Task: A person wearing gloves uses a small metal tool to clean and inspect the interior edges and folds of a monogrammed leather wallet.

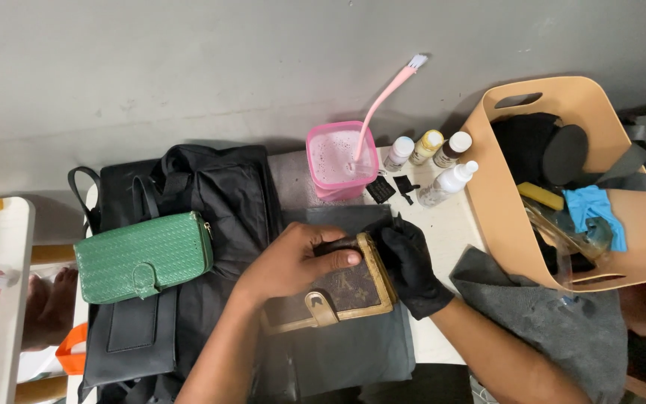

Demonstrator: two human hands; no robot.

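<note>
Bare left hand (297, 262) presses the brown patterned tan-trimmed wallet (338, 295); black-gloved right hand (410, 263) grips its 3 o'clock edge.

Your bare left hand (293, 262) lies palm down, fingers curled and pointing right, its forearm running in from the lower edge. Your right hand (411, 265), in a black glove, meets it fingertip to fingertip, grip closed, forearm angling in from the lower right.
</note>
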